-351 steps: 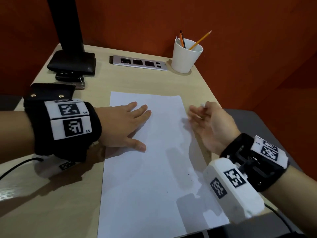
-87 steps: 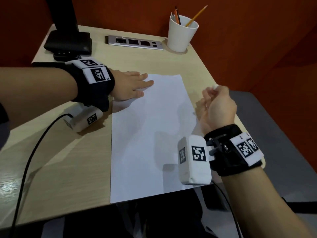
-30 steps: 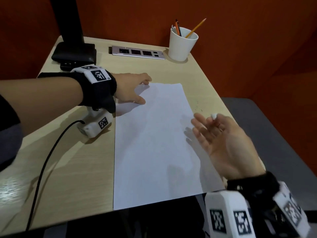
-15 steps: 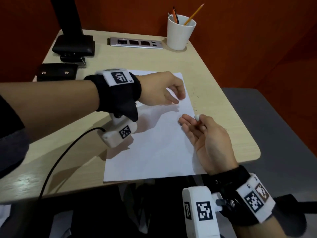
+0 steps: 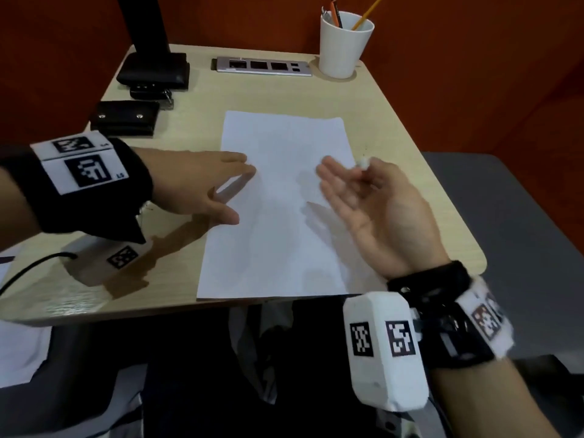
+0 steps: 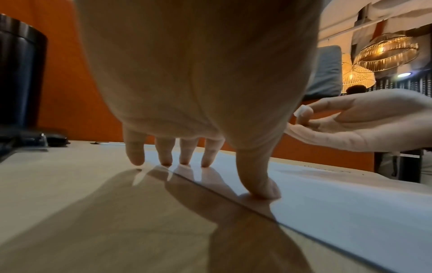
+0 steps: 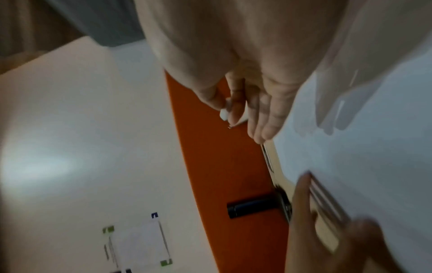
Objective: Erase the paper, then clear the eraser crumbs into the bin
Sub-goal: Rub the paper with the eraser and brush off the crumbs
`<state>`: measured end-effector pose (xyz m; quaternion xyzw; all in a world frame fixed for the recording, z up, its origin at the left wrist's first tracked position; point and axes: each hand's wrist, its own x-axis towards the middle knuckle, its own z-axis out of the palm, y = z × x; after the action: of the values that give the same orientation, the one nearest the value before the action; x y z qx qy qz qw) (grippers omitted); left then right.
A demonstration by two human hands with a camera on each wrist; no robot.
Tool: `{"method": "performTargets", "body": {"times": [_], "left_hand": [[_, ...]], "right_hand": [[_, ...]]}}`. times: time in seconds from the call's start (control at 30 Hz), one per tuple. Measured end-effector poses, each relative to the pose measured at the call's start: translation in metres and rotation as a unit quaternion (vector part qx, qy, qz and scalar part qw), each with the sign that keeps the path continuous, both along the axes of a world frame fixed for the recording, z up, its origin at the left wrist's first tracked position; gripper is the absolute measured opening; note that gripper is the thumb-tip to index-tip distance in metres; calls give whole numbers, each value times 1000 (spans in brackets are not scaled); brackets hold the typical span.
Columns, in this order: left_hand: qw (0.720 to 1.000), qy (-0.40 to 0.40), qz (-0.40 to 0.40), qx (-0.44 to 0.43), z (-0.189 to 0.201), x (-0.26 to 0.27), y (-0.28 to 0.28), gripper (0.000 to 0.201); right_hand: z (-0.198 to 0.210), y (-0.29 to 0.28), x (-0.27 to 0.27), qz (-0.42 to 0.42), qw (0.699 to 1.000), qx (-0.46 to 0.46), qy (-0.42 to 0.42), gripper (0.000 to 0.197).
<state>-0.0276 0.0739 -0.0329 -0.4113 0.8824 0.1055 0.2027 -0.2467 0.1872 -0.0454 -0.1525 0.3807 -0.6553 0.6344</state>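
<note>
A white sheet of paper (image 5: 278, 200) lies on the wooden desk (image 5: 177, 279). My left hand (image 5: 202, 184) lies flat, fingers straight, at the sheet's left edge; in the left wrist view its thumb (image 6: 259, 181) presses the paper (image 6: 350, 212). My right hand (image 5: 363, 197) hovers palm up over the sheet's right side. It pinches a small white eraser (image 5: 361, 162) between thumb and forefinger, also seen as the eraser (image 6: 302, 111) and the eraser (image 7: 224, 112). No bin shows in any view.
A white cup (image 5: 343, 42) with pencils stands at the back right. A silver socket strip (image 5: 262, 66) lies beside it. A black lamp base (image 5: 153, 71), keys and a black pouch (image 5: 124, 118) sit at the back left. The desk's front edge is close to me.
My left hand has drawn back from over the paper's middle to its left edge and flattened. My right hand has stayed palm up, pinching the eraser, a little farther right.
</note>
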Motion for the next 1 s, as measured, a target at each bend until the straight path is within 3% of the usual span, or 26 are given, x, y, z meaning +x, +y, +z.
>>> {"method": "performTargets", "body": {"times": [0.07, 0.13, 0.2, 0.27, 0.3, 0.33, 0.4, 0.5, 0.57, 0.63, 0.67, 0.73, 0.8, 0.83, 0.9, 0.97, 1.0], "left_hand": [[1000, 8, 2, -7, -3, 0, 1, 88], [1000, 9, -1, -12, -6, 1, 0, 89], [1000, 7, -9, -15, -9, 5, -2, 92], [1000, 3, -17, -15, -10, 8, -3, 98], [1000, -1, -21, -16, -10, 8, -2, 101], [999, -5, -26, -22, -10, 9, -2, 103], [998, -14, -40, -41, -10, 9, -3, 107], [996, -28, -60, -59, -12, 11, -5, 114], [996, -32, -53, -61, -12, 10, -5, 106], [996, -33, -49, -60, -11, 9, -3, 102], [997, -32, -48, -59, -11, 9, -3, 102], [997, -27, -40, -54, -10, 9, -2, 101], [998, -27, -34, -50, -10, 10, -2, 100], [998, -27, -33, -50, -10, 9, -1, 99], [998, -26, -34, -55, -11, 8, -2, 93], [997, -22, -35, -59, -13, 7, -3, 90], [997, -19, -35, -60, -14, 6, -4, 89]], "right_hand": [[-6, -5, 18, 111, 992, 50, -15, 27], [-16, -11, 24, 110, 989, 93, -12, 29], [-22, -12, 9, -48, 992, 90, 79, 27], [-14, -4, -16, -212, 941, 89, 249, 21], [-8, 3, -25, -256, 920, 87, 284, 19], [-3, 12, -32, -279, 918, 77, 271, 20], [6, 29, -30, -226, 953, 46, 198, 29], [5, 42, 1, -42, 996, 43, 69, 24], [-7, 44, 27, 98, 993, 60, 15, 17], [-17, 45, 45, 165, 983, 79, 1, 19], [-23, 44, 46, 141, 986, 88, 16, 20], [-28, 44, 32, -6, 978, 86, 188, 20], [-22, 45, 13, -186, 907, 77, 369, 22], [-19, 47, 8, -230, 894, 61, 378, 25], [-14, 49, 16, -205, 920, 30, 333, 27], [-11, 51, 45, -49, 979, 2, 200, 30], [-11, 51, 61, 46, 991, -8, 128, 31]]}}
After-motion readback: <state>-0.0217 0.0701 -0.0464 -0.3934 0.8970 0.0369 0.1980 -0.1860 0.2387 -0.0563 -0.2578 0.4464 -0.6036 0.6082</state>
